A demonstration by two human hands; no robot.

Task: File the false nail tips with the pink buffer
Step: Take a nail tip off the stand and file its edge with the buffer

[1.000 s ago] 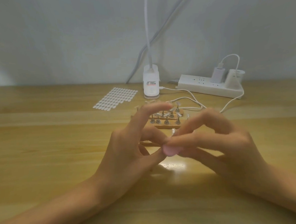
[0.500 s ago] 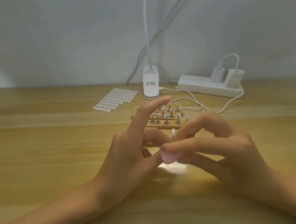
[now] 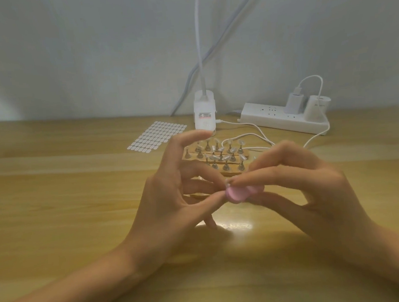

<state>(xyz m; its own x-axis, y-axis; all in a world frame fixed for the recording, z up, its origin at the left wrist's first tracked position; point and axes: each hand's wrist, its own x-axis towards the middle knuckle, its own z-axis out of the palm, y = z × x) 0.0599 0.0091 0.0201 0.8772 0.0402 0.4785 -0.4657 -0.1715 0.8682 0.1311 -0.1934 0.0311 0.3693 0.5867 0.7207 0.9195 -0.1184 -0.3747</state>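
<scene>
We pinch the pink buffer (image 3: 238,194) in our right hand (image 3: 313,190), between thumb and forefinger. Its rounded end touches the small nail tip (image 3: 227,183) that our left hand (image 3: 171,199) pinches, index finger raised. Just beyond both grips, spare tips (image 3: 220,149) stand on a wooden holder (image 3: 230,172).

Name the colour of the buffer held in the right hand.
Pale pink. The head view, the only one, shows the buffer pinched by the right hand.
</scene>
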